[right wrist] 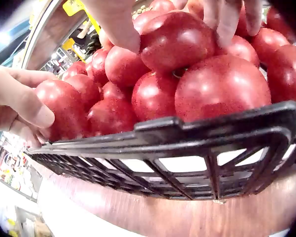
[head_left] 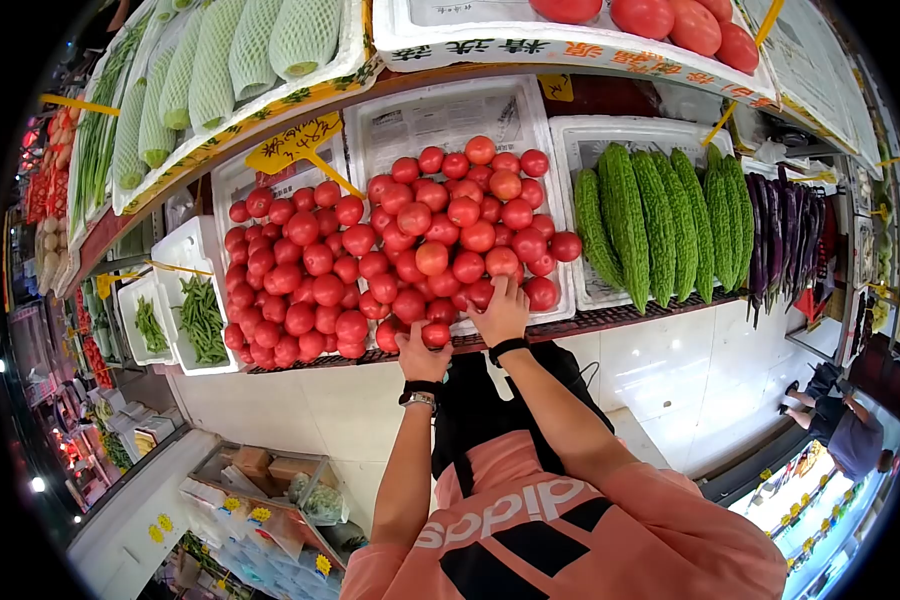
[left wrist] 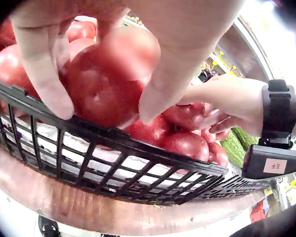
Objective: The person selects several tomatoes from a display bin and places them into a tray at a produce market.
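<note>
Red tomatoes (head_left: 318,258) lie heaped in white foam boxes. At the heap's front edge the left hand (head_left: 423,357) holds a tomato (head_left: 436,335), its thumb and fingers on either side; the left wrist view shows this tomato (left wrist: 96,94) just behind the black basket rim (left wrist: 113,138). To its right, the right hand (head_left: 502,312) has its fingers round another tomato (head_left: 479,293). In the right wrist view that tomato (right wrist: 176,42) sits between thumb and fingers, on top of other tomatoes (right wrist: 222,89). The left hand (right wrist: 17,101) touches its tomato (right wrist: 61,108) at the left.
Bitter melons (head_left: 655,225) and eggplants (head_left: 785,235) lie to the right, green beans (head_left: 202,320) to the left. A yellow price sign (head_left: 295,143) stands over the tomatoes. Boxes of netted gourds (head_left: 250,50) and tomatoes (head_left: 695,28) are on the shelf above. A person (head_left: 850,435) is at far right.
</note>
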Tool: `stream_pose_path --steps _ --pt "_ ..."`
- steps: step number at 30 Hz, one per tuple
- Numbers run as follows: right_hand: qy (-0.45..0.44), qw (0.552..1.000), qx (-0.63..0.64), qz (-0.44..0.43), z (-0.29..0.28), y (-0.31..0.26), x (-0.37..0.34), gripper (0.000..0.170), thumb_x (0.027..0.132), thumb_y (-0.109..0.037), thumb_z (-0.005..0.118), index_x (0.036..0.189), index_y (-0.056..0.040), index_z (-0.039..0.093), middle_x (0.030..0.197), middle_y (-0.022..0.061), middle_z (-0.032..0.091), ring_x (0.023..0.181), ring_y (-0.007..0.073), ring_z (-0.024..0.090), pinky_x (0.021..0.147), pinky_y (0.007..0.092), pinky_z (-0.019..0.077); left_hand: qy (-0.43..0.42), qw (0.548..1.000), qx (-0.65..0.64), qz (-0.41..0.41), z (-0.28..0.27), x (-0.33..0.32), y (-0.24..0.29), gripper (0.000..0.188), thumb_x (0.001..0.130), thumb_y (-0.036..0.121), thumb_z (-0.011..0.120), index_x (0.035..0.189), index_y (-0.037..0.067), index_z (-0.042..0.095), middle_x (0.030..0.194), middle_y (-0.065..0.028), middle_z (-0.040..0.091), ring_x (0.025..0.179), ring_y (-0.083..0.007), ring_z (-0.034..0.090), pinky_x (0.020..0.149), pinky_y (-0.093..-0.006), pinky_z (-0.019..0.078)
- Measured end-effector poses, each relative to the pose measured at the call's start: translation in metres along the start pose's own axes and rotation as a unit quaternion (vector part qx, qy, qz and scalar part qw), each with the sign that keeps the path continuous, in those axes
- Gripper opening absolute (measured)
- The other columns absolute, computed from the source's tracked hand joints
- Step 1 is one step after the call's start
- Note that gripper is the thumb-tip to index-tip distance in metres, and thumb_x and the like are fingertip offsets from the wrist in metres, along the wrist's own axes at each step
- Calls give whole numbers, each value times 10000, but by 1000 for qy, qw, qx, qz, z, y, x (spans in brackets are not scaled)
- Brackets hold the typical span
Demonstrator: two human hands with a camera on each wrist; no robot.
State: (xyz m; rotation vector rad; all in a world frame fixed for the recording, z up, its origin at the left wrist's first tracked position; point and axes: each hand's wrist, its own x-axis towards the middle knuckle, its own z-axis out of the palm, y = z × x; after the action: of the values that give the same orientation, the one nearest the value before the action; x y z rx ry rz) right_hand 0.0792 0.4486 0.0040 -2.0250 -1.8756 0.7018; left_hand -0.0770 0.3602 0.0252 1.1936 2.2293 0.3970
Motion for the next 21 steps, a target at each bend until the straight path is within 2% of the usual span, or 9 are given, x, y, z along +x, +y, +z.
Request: stream_pose_path --steps 5,8,12,15,17,18,21 --pt "-13 997 17 -72 4 7 -9 708 714 -259 855 1302 -56 517 1194 215 523 1103 433 546 990 529 460 13 1000 13 20 8 -2 4 651 680 226 867 1257 162 573 1176 -239 524 1017 -476 622 855 -536 547" --pt "-21 997 19 -66 6 6 -11 763 723 -230 845 1368 -28 492 1227 217 501 1137 439 519 1023 522 450 51 998 -6 27 13 -4 5 681 708 208 847 1309 120 538 1208 -231 521 1046 -484 608 887 -533 537" --pt "-20 997 26 -71 8 9 -12 773 717 -217 843 1376 -15 492 1251 206 503 1141 436 516 1017 519 449 104 993 -38 43 16 -3 7 689 722 189 834 1322 66 517 1224 -208 534 1072 -465 593 881 -531 534" --pt "-21 996 23 -86 6 11 -12 768 697 -210 848 1355 -9 508 1243 194 524 1138 423 519 1005 514 452 139 989 -38 42 21 -4 12 705 749 210 824 1364 91 499 1282 -196 516 1108 -458 595 902 -524 521" --pt "-29 995 6 -100 3 12 -13 770 678 -211 853 1341 -6 518 1236 189 541 1132 414 522 992 512 457 122 992 20 27 19 -4 17 713 747 234 833 1363 100 500 1282 -185 515 1112 -435 600 903 -514 513" --pt "-24 994 22 -105 2 13 -11 762 677 -211 844 1333 -4 517 1243 206 558 1123 437 515 982 532 456 113 992 50 19 19 -5 19 717 746 246 837 1363 105 500 1283 -179 514 1114 -424 603 904 -509 509" --pt "-51 990 71 -111 1 27 -4 757 671 -221 843 1324 -8 525 1255 206 562 1128 417 527 1006 519 452 100 989 106 -12 17 -2 29 702 747 276 844 1343 123 506 1268 -170 516 1106 -403 607 913 -496 492"
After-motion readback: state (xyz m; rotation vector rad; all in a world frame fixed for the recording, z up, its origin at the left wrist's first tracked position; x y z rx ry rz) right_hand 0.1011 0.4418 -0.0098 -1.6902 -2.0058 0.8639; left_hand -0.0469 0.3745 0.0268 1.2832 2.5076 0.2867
